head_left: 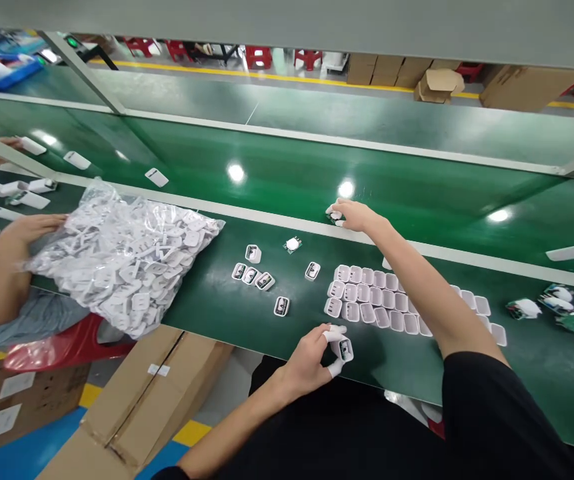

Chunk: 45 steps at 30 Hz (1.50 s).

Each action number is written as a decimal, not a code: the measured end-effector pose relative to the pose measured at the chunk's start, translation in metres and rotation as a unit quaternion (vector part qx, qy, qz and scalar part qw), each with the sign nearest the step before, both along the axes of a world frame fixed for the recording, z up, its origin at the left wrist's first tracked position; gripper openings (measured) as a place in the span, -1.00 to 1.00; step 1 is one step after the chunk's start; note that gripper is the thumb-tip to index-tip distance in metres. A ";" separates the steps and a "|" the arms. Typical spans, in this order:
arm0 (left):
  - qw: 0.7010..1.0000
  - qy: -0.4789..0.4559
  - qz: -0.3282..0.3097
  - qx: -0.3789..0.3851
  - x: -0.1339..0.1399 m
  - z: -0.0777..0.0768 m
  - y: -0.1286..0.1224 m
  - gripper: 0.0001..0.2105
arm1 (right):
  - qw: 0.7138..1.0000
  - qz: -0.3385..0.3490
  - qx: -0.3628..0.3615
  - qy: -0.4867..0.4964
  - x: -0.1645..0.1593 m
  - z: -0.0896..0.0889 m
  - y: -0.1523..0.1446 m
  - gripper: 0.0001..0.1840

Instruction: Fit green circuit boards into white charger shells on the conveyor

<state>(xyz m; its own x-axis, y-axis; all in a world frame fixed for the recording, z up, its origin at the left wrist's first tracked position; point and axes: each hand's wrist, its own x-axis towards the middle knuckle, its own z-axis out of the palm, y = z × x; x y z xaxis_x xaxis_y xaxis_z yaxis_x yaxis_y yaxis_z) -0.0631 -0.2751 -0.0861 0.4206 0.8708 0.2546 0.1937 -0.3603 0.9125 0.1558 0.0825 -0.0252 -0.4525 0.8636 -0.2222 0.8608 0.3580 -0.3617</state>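
Observation:
My left hand [307,360], white covers on its fingertips, grips a small white plastic housing [345,349] near the table's front edge; a circuit board shows inside its mouth. Farther off, at the pale rail, my right hand [359,216] is closed on a small circuit board [334,215] with a white part on it. Rows of white housings [375,296] stand between my arms, some hidden under my right forearm. Left of them are several housings with dark inner parts, such as one housing [281,306] set apart. A loose circuit board [293,245] lies behind these.
A clear bag of white plastic parts [137,253] lies at the left, touched by a co-worker's hand [31,230]. Several circuit boards [561,303] sit at the right. Beyond the rail, a green belt [277,177] carries a few white pieces. Cardboard boxes [151,387] stand below the table.

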 end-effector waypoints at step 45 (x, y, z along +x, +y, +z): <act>0.856 0.298 0.419 0.050 -0.088 -0.011 0.009 -0.56 | 0.995 -0.073 0.068 0.021 -0.086 0.040 -0.220 -0.89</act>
